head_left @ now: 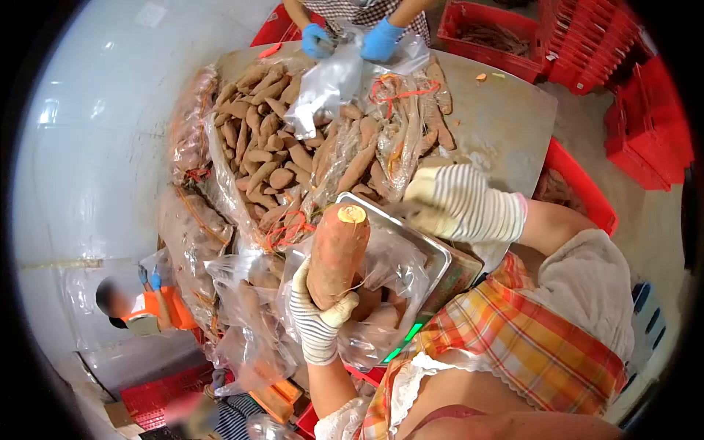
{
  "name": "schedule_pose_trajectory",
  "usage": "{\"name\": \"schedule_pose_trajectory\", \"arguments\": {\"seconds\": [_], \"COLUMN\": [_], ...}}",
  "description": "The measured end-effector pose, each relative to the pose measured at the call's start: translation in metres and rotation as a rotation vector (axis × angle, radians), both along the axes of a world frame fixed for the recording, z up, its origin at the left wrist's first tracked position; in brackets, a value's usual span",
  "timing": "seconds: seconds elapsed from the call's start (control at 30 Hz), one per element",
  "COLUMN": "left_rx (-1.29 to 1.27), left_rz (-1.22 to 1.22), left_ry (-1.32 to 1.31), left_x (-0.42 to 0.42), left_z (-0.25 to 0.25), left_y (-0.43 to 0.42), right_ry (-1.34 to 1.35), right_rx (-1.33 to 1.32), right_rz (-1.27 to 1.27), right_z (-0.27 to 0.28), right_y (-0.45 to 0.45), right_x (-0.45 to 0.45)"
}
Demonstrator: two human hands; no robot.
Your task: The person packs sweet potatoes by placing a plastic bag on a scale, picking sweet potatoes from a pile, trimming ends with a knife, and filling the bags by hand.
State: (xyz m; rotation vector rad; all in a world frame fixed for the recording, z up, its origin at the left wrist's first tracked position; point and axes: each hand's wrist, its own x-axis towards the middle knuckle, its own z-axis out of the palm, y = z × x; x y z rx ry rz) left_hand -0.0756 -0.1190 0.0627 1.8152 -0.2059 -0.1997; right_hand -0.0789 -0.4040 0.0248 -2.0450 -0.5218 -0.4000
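A large sweet potato (334, 260) with a pale cut top stands upright in my left hand (317, 319), whose striped glove wraps round its lower part. Beneath it, an open clear plastic bag (396, 268) with more sweet potatoes lies on a metal scale tray (438, 253) with a green lit display. My right hand (466, 205), in a striped glove, is to the right above the tray's far edge; its fingers are smeared by motion, and whether it holds anything is unclear. Beyond lies a heap of sweet potatoes (268, 147) in torn clear plastic.
Across the table (506, 121), a person with blue gloves (381, 40) handles clear plastic. Full bags (194, 242) line the left edge. Red crates (491, 37) stand at the upper right, and another (579, 183) by my right arm. Other people are at the lower left.
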Motion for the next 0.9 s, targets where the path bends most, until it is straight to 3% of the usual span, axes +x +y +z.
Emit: {"name": "schedule_pose_trajectory", "arguments": {"seconds": [0.3,0.53,0.6,0.63,0.7,0.9], "left_rx": [0.036,-0.022,0.005,-0.002,-0.007,-0.001], "left_rz": [0.007,0.020,0.020,0.028,0.036,0.072], "left_ry": [-0.021,0.013,0.000,0.009,0.017,-0.007], "left_x": [-0.006,-0.006,-0.005,-0.006,-0.006,-0.009], "left_z": [-0.003,-0.008,-0.007,-0.006,-0.007,-0.009], "left_y": [-0.003,-0.001,-0.001,-0.002,-0.003,-0.006], "right_ry": [0.013,0.175,-0.073,-0.074,-0.147,-0.116], "right_rx": [-0.041,0.396,0.332,0.333,0.017,-0.139], "right_rz": [0.017,-0.013,-0.030,-0.031,-0.084,-0.095], "right_z": [0.016,0.002,-0.009,-0.008,-0.001,0.004], "right_y": [0.024,0.020,0.023,0.022,0.021,0.029], "right_x": [0.006,0.016,0.022,0.021,0.019,0.015]}}
